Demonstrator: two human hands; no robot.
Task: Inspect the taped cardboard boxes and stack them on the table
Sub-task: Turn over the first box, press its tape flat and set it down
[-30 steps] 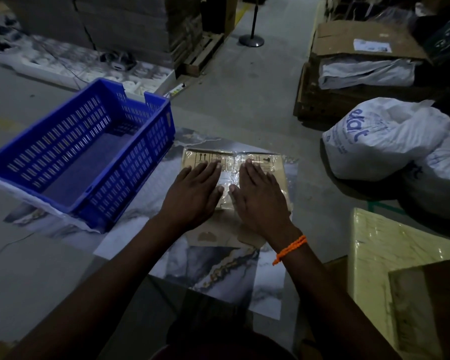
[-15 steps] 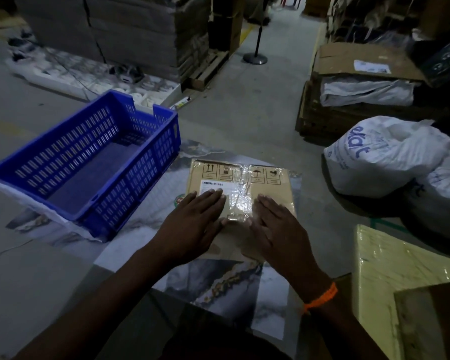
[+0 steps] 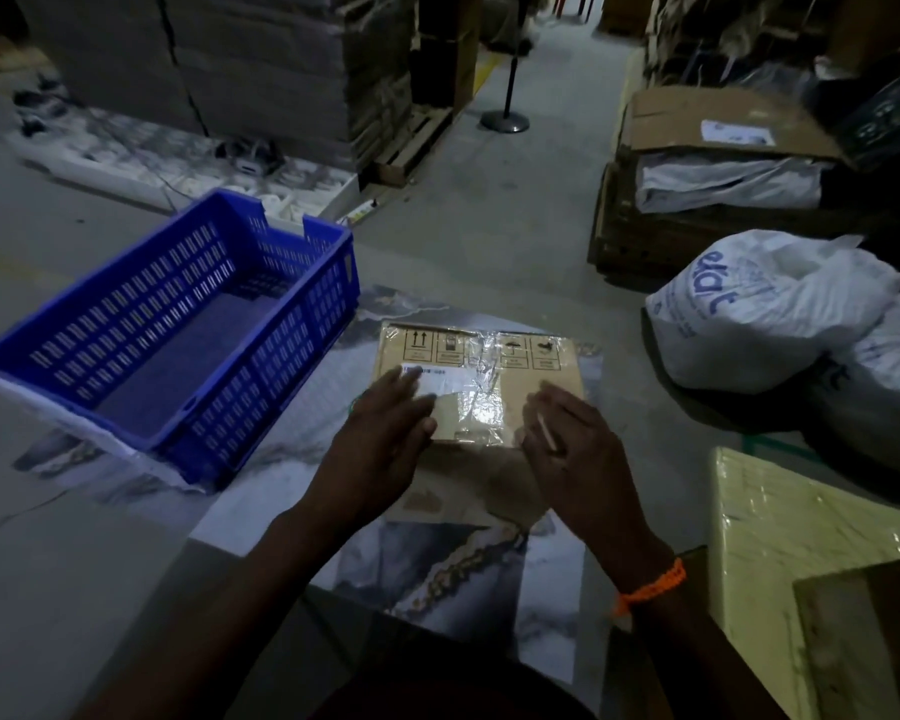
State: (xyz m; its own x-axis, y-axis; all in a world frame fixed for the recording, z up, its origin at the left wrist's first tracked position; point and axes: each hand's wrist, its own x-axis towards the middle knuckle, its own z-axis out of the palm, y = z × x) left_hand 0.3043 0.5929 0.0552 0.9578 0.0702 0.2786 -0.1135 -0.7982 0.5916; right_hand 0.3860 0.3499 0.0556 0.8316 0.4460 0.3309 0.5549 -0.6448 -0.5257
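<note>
A flat brown cardboard box (image 3: 536, 376) lies on the marble-patterned table (image 3: 468, 569), with clear tape down its middle, a white label and printed handling symbols along its far edge. My left hand (image 3: 380, 444) rests palm down on the box's near left part, fingers together over the label. My right hand (image 3: 572, 449), with an orange band at the wrist, hovers or rests over the near right part, fingers loosely apart. Neither hand grips the box. The box's near edge is hidden under my hands.
A blue slotted plastic crate (image 3: 178, 345) stands on the table's left side, nothing inside. White sacks (image 3: 759, 309) lie on the floor at right. A yellowish wrapped block (image 3: 801, 532) sits near right. Stacked cartons (image 3: 707, 163) and a stanchion post (image 3: 505, 116) stand beyond.
Both hands have slid back along the box's top toward me and spread apart, uncovering the taped seam, label and symbols. The box has stayed in place.
</note>
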